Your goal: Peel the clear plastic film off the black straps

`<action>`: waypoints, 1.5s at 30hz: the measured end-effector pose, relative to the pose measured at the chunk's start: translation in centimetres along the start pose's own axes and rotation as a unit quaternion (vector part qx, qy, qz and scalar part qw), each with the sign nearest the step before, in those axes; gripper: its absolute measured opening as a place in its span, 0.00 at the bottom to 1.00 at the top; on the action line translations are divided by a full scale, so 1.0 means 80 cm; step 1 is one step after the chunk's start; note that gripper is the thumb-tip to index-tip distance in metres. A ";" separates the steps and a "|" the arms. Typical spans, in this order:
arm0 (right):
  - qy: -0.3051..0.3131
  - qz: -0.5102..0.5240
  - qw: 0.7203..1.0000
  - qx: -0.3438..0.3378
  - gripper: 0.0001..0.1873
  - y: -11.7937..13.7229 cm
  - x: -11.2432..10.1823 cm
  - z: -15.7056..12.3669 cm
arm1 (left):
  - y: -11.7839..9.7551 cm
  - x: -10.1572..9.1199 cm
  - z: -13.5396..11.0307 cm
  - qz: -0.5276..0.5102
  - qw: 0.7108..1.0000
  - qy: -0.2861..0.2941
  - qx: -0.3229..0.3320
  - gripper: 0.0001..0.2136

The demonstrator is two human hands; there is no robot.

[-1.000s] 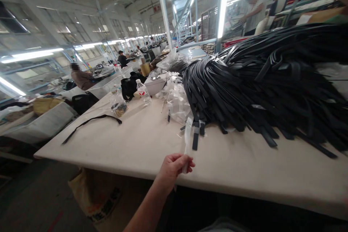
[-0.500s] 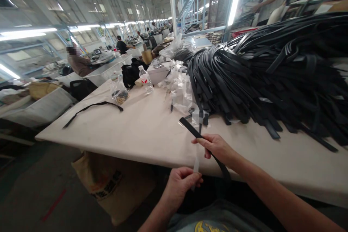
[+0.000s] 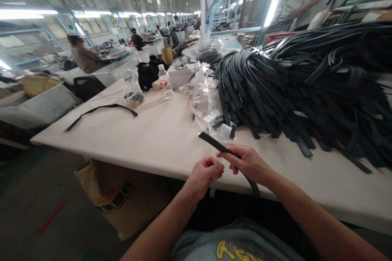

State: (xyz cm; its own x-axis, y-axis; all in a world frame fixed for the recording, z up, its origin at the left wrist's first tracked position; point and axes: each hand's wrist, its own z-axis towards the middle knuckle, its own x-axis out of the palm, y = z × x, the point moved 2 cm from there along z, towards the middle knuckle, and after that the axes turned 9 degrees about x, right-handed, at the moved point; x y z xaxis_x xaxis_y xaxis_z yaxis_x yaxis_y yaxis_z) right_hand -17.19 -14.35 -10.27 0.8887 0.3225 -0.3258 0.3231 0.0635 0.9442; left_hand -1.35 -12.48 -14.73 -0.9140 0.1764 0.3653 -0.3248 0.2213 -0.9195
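My right hand (image 3: 248, 162) is closed round a black strap (image 3: 211, 140) whose free end sticks up and to the left over the near edge of the white table (image 3: 147, 138); the strap's other end hangs down past the edge. My left hand (image 3: 204, 174) is pinched shut close beside it, on a thin clear plastic strip that barely shows below the fingers. A big heap of black straps (image 3: 306, 85) lies just behind both hands, on the right half of the table. Crumpled clear plastic sleeves (image 3: 205, 98) lie at the heap's left foot.
A single black strap (image 3: 98, 111) lies on the table's left part, with a small bag of parts (image 3: 133, 97), a water bottle (image 3: 165, 81), a black bag (image 3: 147, 74) and a white box (image 3: 182, 75) behind. A brown sack (image 3: 113, 195) stands under the table. Other people work at far benches.
My right hand came into view holding a black strap. My left hand, with the plastic strip, rose from below the table edge to meet the right hand. The camera tilted down slightly.
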 end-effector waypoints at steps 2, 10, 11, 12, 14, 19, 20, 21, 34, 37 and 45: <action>-0.003 -0.028 1.000 -0.011 0.18 0.002 -0.001 0.002 | 0.000 -0.003 -0.003 0.031 0.999 0.007 0.005 0.15; -0.002 -0.099 0.992 -0.080 0.16 0.014 -0.020 0.006 | -0.011 -0.016 -0.013 0.003 0.997 0.070 -0.028 0.19; -0.001 -0.105 0.991 -0.086 0.17 0.013 -0.023 0.005 | -0.011 -0.016 -0.015 0.000 0.997 0.077 -0.032 0.21; 0.002 -0.105 0.990 -0.090 0.17 0.012 -0.025 0.005 | -0.010 -0.017 -0.017 0.000 0.996 0.080 -0.039 0.22; 0.009 -0.095 0.991 -0.095 0.18 0.009 -0.030 0.006 | -0.009 -0.018 -0.020 -0.003 0.995 0.076 -0.058 0.23; -0.011 -0.083 0.992 -0.092 0.18 0.006 -0.043 0.006 | -0.008 -0.020 -0.029 -0.027 0.990 0.088 -0.103 0.23; -0.017 -0.084 0.992 -0.092 0.18 0.007 -0.045 0.006 | -0.009 -0.020 -0.031 -0.020 0.988 0.104 -0.113 0.22; -0.021 -0.086 0.992 -0.095 0.18 0.008 -0.046 0.005 | -0.010 -0.019 -0.032 -0.005 0.985 0.123 -0.121 0.20; -0.029 -0.129 0.978 -0.161 0.17 0.027 -0.039 0.007 | -0.016 -0.004 -0.028 0.305 0.899 0.306 -0.070 0.09; -0.044 -0.125 0.976 -0.173 0.16 0.029 -0.039 0.010 | -0.011 0.005 -0.036 0.329 0.890 0.311 -0.058 0.11; -0.117 0.051 0.992 -0.004 0.23 0.000 -0.055 0.011 | -0.117 -0.066 0.012 0.042 0.999 0.011 0.006 0.10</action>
State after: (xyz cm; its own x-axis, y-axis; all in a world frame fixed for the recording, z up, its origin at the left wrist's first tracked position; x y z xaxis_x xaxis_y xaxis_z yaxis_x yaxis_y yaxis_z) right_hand -20.80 -16.59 -8.90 0.9682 0.1007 -0.2292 0.2251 0.0500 0.9730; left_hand 6.28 -16.38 -8.19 -0.9330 0.2142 0.2892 -0.2495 0.1942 -0.9487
